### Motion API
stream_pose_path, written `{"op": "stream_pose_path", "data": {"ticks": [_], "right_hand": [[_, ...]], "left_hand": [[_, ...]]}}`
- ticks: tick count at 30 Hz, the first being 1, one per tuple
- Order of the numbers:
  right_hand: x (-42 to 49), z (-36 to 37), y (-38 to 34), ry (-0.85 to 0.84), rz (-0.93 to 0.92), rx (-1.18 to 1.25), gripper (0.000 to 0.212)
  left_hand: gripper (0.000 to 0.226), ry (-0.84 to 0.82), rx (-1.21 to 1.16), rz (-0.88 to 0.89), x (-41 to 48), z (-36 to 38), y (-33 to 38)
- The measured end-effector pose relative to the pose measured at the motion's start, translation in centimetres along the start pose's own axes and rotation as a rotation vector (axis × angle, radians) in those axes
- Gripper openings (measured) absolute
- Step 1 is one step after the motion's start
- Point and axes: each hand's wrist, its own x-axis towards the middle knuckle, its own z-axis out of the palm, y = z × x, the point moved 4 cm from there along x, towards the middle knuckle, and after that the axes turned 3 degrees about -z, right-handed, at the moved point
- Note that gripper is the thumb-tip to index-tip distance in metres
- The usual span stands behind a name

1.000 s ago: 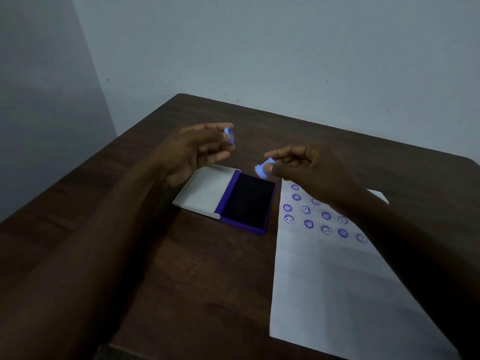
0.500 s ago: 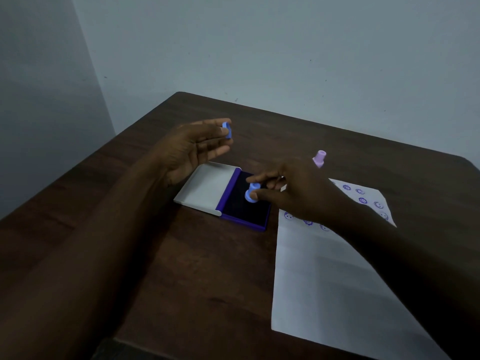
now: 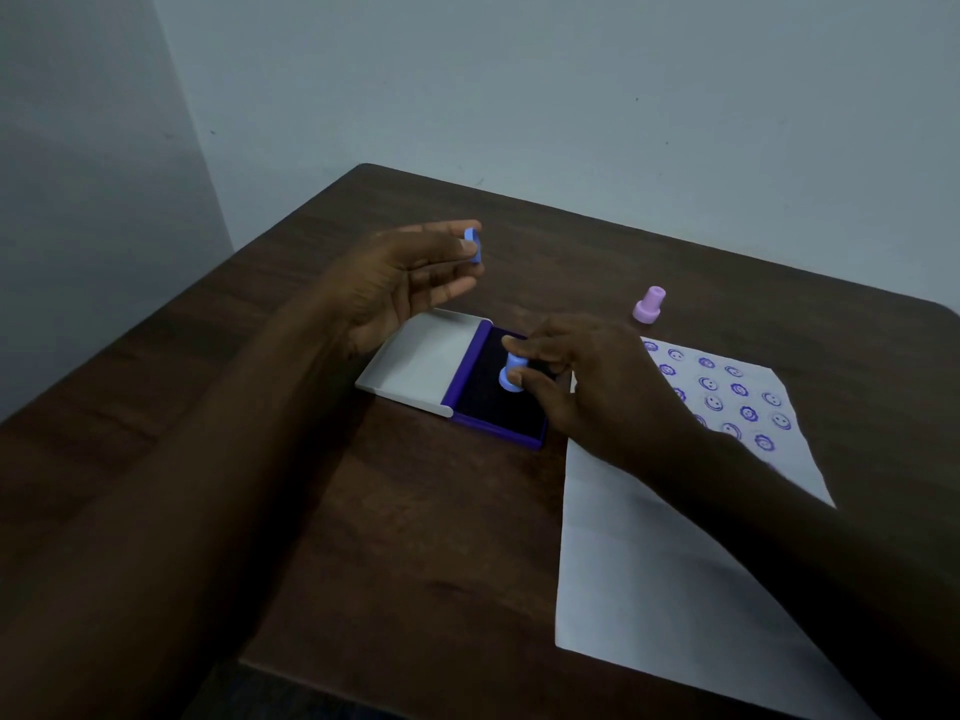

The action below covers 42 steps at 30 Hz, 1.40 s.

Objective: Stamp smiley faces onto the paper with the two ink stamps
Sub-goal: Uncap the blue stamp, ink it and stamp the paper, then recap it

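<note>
My right hand grips a small blue stamp and holds it face down on the dark pad of the open purple ink pad. My left hand hovers above and behind the pad's white lid, pinching a small blue cap between thumb and fingertips. A pink stamp stands upright on the table behind the paper. The white paper lies to the right of the pad, with several purple smiley and flower prints on its far end; my right forearm covers part of them.
The dark wooden table stands against a pale wall, with its far-left corner close behind my left hand. The table's front edge runs along the bottom of the view.
My right hand has carried the blue stamp from above the paper's corner down onto the ink pad. My left hand has stayed raised with the blue cap.
</note>
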Motion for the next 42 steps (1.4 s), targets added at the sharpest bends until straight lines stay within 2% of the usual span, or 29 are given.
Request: {"op": "stream_pose_path", "data": {"ticks": [11,24,26,28,35,37,42], "right_hand": [[-0.3,-0.1,0.1,0.047,0.027,0.001,0.030],[-0.2,-0.5,-0.7,-0.034,0.078,-0.135,0.037],[-0.6,-1.0,-0.8,0.027,0.086,-0.084,0.036],[-1.2,-2.0,-0.6,0.112,0.140,0.033,0.035],[-5.9,-8.3,4.0,0.276,0.506,0.347,0.023],[-8.1,-10.1,5.3,0.286,0.571,0.338,0.019],[-12.9,-13.0,7.3,0.273,0.675,0.205,0.034]], "left_hand": [[0.022,0.005,0.008,0.001,0.1,-0.1,0.0],[0.024,-0.028,0.026,-0.010,-0.6,0.5,0.0],[0.024,-0.034,0.032,-0.009,-0.7,0.7,-0.1],[0.025,-0.048,0.040,-0.014,-0.8,0.9,-0.2],[0.025,-0.072,0.060,-0.043,-0.9,1.4,-0.6],[0.024,-0.081,0.069,-0.046,-0.8,1.5,-0.7],[0.025,-0.112,0.099,-0.052,-0.5,1.8,-1.0]]}}
